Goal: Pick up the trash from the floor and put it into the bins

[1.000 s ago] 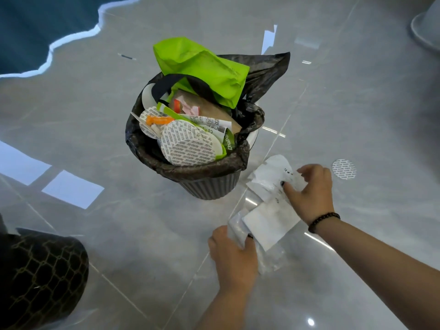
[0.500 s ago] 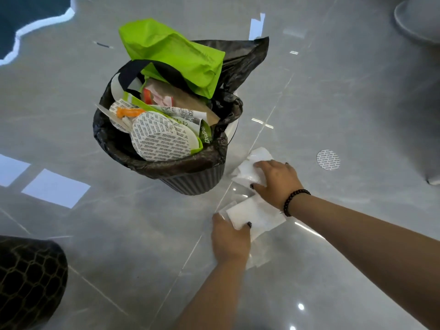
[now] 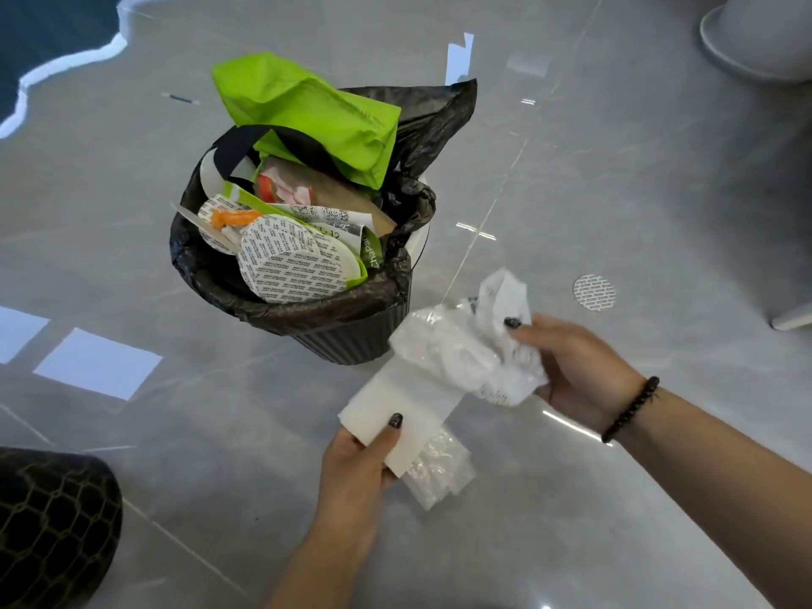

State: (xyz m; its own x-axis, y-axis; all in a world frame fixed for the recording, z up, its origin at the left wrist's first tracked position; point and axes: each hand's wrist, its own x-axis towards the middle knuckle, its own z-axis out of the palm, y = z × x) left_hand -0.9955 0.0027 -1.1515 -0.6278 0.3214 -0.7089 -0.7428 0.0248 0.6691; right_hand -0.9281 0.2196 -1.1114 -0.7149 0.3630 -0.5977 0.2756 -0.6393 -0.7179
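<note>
While the left hand pinches the flat white paper between thumb and fingers, the right hand grips crumpled paper and clear plastic, both held beside the full bin.

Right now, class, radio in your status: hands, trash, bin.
Left hand grips flat white paper. Right hand grips crumpled wrapper. Bin heaped full, green bag on top. Round seal on floor.

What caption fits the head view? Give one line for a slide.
Left hand holding folded white paper, right hand gripping crumpled wrappers, beside an overfull bin.
</note>
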